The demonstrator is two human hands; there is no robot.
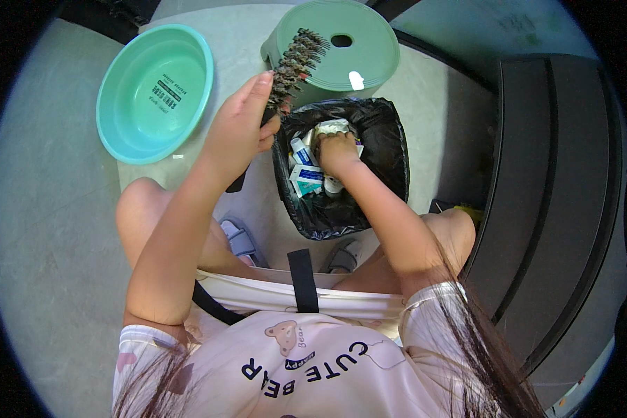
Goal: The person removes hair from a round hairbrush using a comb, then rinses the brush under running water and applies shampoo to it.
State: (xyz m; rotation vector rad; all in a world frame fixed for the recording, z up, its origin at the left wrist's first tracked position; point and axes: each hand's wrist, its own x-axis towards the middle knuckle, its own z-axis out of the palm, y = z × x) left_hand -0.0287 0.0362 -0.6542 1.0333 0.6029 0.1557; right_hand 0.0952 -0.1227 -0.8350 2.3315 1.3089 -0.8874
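My left hand point(243, 123) is closed around the black handle of a hairbrush point(298, 65), whose bristles are matted with grey-brown lint or hair. The brush is raised at the near left edge of a green stool. My right hand point(338, 151) reaches down into a bin lined with a black plastic bag point(386, 151). Its fingers rest among the rubbish, and whether they grip anything cannot be told. Beside them in the bin lie a white and blue tube point(303, 152), a white, blue and green packet point(307, 180) and crumpled white wrapping point(332, 126).
A turquoise plastic basin point(157, 94) stands on the floor at the left. The round green plastic stool point(339, 47) is just beyond the bin. Black drawers or a cabinet point(533, 183) rise at the right. My knees flank the bin, with slippers point(237, 237) below.
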